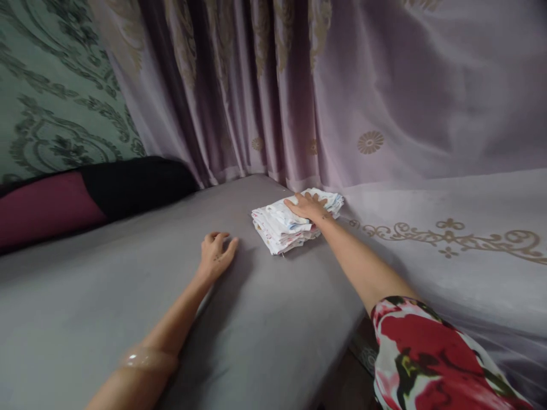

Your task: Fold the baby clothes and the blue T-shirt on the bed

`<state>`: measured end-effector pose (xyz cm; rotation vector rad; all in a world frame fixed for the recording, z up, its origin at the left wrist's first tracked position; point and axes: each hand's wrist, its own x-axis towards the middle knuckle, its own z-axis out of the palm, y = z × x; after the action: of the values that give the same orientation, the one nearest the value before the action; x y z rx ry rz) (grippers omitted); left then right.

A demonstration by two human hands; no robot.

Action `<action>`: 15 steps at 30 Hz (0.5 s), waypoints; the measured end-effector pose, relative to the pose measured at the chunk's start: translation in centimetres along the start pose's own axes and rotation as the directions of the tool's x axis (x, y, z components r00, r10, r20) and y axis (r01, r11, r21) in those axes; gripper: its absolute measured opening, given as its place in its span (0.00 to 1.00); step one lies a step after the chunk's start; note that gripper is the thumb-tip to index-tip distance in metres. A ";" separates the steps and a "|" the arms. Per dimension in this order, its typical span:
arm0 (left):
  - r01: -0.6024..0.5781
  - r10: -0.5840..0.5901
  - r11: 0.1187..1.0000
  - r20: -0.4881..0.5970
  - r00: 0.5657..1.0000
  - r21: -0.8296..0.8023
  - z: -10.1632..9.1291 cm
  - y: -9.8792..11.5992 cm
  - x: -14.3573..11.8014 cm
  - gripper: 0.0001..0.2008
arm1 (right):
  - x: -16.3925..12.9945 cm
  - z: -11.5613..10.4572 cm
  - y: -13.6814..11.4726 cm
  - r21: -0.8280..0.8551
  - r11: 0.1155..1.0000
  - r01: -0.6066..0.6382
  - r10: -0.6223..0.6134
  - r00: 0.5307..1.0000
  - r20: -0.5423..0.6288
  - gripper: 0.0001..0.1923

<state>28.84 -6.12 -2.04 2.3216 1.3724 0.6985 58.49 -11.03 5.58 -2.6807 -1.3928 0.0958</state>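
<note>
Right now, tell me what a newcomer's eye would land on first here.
First, the stack of folded white cloths near the far corner of the grey bed, with the right hand pressed flat on top. Next, the left hand resting fingers curled on the bare sheet to the left of the stack, apart from it. Behind both hangs a mauve curtain with gold motifs.

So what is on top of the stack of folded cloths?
The right hand lies flat on the stack of folded cloths, palm down. The stack sits on the grey mattress. The cloth surface under the palm is hidden.
</note>
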 end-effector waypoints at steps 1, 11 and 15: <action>0.009 -0.010 0.999 0.022 1.000 0.036 -0.4 -1.1 -0.3 0.25 | 0.0 -0.2 0.0 -0.003 1.000 -0.004 0.004 1.000 0.012 0.41; 0.199 -0.207 0.920 -0.011 0.978 0.339 -9.3 -14.9 -4.9 0.27 | -2.1 -0.7 -1.8 0.014 0.968 0.250 -0.250 0.968 -0.001 0.34; 0.340 -0.349 0.845 -0.056 0.936 0.414 -13.7 -18.4 -8.4 0.29 | -1.4 1.8 -1.3 -0.061 0.959 0.278 -0.280 0.960 -0.014 0.34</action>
<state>4.50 -4.23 -2.54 2.2653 2.0278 0.2845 56.42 -11.24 3.98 -2.4879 -1.7752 -0.0013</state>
